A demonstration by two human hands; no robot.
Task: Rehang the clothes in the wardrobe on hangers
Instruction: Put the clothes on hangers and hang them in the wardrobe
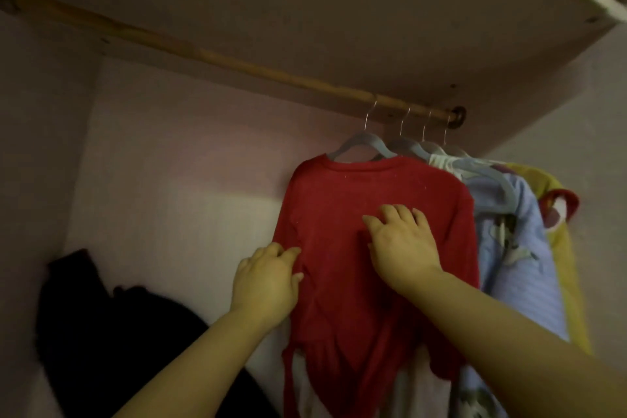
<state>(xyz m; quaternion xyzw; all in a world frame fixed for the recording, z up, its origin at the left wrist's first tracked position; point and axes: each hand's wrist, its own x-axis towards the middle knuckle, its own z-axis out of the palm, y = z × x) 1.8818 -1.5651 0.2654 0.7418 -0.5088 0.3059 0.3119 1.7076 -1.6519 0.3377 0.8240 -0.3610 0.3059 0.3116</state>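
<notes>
- My right hand (403, 244) lies flat on the red top (339, 299), fingers straight and slightly apart; my left hand (268, 282) pinches its edge.
- Red top: on a hanger (359, 142), on the rail (237, 64), beside other hung clothes (519, 248).
- Apparently remaining: dark pile (101, 332), lower left.

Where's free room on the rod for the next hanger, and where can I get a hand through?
Rod is bare from its left end to the red top's hanger. From there it's crowded: four hangers packed up to the bracket. Lower down, bare wall lies between dark pile and red top.
</notes>
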